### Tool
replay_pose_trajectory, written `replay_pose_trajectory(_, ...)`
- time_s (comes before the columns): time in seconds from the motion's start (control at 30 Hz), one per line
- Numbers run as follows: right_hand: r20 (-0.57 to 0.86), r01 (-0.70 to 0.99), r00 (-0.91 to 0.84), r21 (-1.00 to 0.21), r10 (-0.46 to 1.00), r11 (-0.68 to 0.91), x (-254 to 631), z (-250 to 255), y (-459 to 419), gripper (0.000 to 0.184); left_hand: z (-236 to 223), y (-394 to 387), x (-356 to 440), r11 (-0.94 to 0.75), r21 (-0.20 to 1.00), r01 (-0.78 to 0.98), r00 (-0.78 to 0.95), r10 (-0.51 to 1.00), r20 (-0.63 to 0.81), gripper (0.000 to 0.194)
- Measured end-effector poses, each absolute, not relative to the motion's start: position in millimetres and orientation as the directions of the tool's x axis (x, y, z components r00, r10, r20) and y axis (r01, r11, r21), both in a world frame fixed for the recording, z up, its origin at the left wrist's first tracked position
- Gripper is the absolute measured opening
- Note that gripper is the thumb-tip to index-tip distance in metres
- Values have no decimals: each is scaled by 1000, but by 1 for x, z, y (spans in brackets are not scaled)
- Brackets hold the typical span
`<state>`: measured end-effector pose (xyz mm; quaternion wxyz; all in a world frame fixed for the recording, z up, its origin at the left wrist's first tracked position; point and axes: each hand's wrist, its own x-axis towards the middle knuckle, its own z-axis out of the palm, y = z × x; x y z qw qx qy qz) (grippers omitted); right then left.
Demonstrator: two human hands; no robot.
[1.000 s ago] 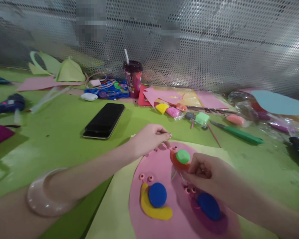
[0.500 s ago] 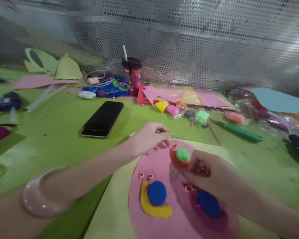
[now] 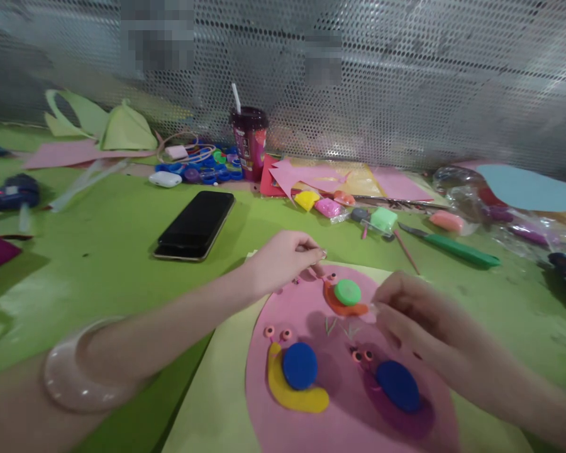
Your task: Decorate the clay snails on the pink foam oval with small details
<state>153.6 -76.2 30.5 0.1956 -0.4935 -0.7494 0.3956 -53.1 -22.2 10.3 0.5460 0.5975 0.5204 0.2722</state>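
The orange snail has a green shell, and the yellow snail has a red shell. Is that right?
Not quite: in the head view, the yellow snail has a blue shell, not a red one. The orange snail does have a green shell.

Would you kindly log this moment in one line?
left hand: by head of orange snail; right hand: by its tail; yellow snail: on pink paper

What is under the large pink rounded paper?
A pale yellow-green paper sheet shows beyond the visible edges of the pink paper; whatever its middle covers cannot be seen.
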Motion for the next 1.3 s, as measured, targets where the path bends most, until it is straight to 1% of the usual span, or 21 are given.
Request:
replay_pose_trajectory(0.03, 12, 558, -504, -758, 864, 337, 159, 31, -76, 14, 10, -22, -53, 139, 936, 324, 310, 919, -244, 18)
replay_pose_trajectory(0.1, 188, 475, -660, -645, 727, 598, 167, 30, -74, 11, 9, -22, -53, 134, 936, 324, 313, 919, -240, 18)
replay_pose_trajectory(0.13, 237, 430, -721, -583, 651, 690, 169, 29, -73, 16, 9, -21, -53, 132, 938, 321, 316, 918, -238, 18)
replay_pose_trajectory(0.2, 265, 380, -791, -495, 552, 781, 171, 28, -71, 28, 7, -21, -53, 138, 941, 310, 314, 919, -238, 17)
replay_pose_trajectory(0.27, 263, 369, -812, -460, 521, 807, 168, 30, -70, 34, 5, -20, -54, 144, 941, 306, 314, 918, -243, 18)
replay_pose_trajectory(0.4, 252, 360, -837, -417, 486, 835, 161, 35, -72, 37, 5, -19, -54, 142, 937, 320, 318, 915, -247, 20)
replay_pose_trajectory(0.63, 242, 356, -847, -405, 474, 842, 160, 36, -72, 40, 7, -20, -53, 149, 936, 319, 313, 915, -253, 20)
replay_pose_trajectory(0.8, 263, 340, -848, -397, 460, 853, 162, 42, -72, 41, 7, -21, -52, 173, 930, 325, 298, 914, -274, 21)
replay_pose_trajectory(0.9, 224, 360, -860, -373, 459, 855, 163, 39, -74, 44, 7, -21, -52, 165, 930, 330, 299, 916, -268, 21)
replay_pose_trajectory(1.03, 183, 391, -858, -370, 479, 843, 163, 37, -76, 41, 7, -21, -52, 137, 935, 328, 307, 920, -243, 22)
replay_pose_trajectory(1.17, 213, 363, -855, -404, 472, 840, 164, 44, -76, 41, 9, -22, -51, 158, 934, 322, 291, 922, -257, 22)
replay_pose_trajectory(1.3, 242, 353, -845, -419, 477, 837, 167, 44, -76, 31, 10, -22, -50, 173, 931, 322, 286, 919, -269, 24)
